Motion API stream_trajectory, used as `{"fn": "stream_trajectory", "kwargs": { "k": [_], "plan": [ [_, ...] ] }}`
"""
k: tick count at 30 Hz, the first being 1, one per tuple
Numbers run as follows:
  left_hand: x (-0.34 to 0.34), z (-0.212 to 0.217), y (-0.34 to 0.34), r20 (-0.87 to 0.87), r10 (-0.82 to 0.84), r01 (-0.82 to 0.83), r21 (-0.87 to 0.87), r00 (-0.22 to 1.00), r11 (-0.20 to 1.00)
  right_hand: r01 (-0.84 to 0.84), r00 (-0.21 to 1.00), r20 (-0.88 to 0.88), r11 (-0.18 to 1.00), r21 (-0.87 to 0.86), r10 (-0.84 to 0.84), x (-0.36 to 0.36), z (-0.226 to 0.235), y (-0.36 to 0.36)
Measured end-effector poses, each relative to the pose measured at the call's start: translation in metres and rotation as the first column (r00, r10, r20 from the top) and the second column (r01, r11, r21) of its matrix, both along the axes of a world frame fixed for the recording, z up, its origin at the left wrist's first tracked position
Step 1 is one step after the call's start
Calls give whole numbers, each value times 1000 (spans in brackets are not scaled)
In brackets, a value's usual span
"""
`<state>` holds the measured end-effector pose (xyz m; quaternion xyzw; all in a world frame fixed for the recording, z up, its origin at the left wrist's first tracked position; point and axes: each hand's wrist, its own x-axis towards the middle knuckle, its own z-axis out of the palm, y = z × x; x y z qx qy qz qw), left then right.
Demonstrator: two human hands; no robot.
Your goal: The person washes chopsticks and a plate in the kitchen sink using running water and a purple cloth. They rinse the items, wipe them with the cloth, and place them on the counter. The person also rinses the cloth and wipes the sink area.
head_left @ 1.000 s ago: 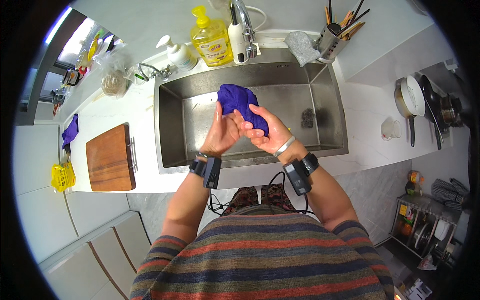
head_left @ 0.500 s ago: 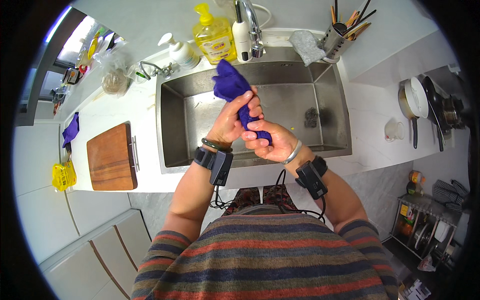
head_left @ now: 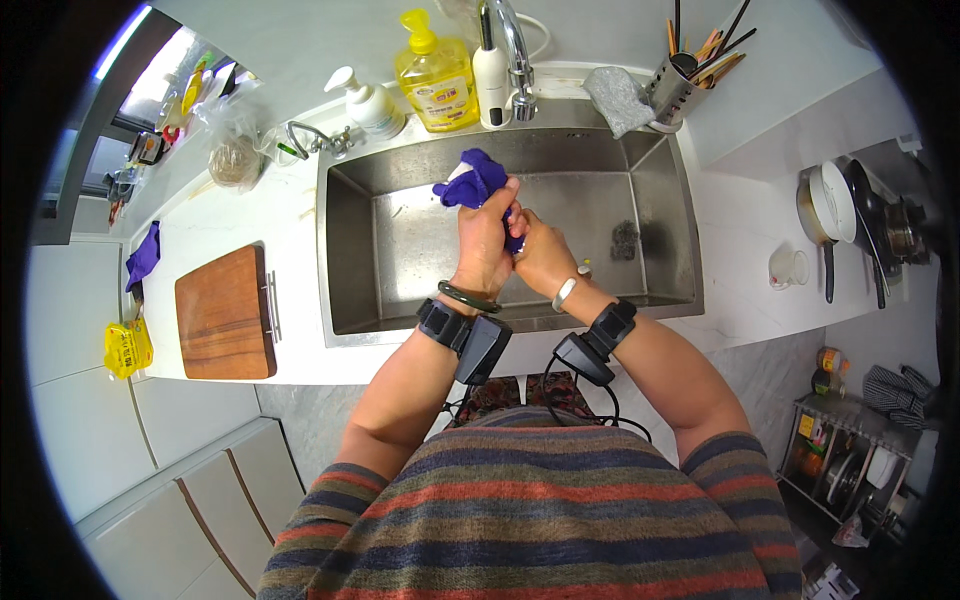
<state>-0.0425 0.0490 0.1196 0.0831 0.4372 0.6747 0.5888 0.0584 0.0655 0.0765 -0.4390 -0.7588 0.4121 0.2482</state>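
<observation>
Both hands, left hand and right hand, clench the purple cloth (bunched above the fists).

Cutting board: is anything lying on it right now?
No, the wooden cutting board lies bare on the counter, left of the sink.

A wooden cutting board lies on the white bench left of the steel sink. A yellow soap bottle and utensil holder stand behind it.
</observation>
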Motion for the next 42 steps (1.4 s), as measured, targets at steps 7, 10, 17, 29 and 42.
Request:
{"fn": "stream_trajectory", "kwargs": {
  "k": [7, 10, 17, 29, 42],
  "plan": [
    [1, -25, -2, 245, 225, -195, -143, 943, 970, -112, 963, 261, 983, 144, 72, 4, -8, -3],
    [-1, -35, -5, 320, 250, -202, -176, 914, 963, -178, 932, 344, 972, 154, 116, 7, -14, -3],
    [1, -62, -16, 358, 281, -208, -230, 890, 951, -263, 911, 366, 952, 158, 191, 11, -35, -9],
    [-10, -88, -25, 367, -16, 58, -103, 930, 993, -330, 928, 114, 924, -193, 355, 11, -20, 8],
    [-36, -58, -32, 40, -153, 153, -18, 987, 988, -369, 859, -437, 270, -890, -267, 14, -2, 11]
  ]
}}
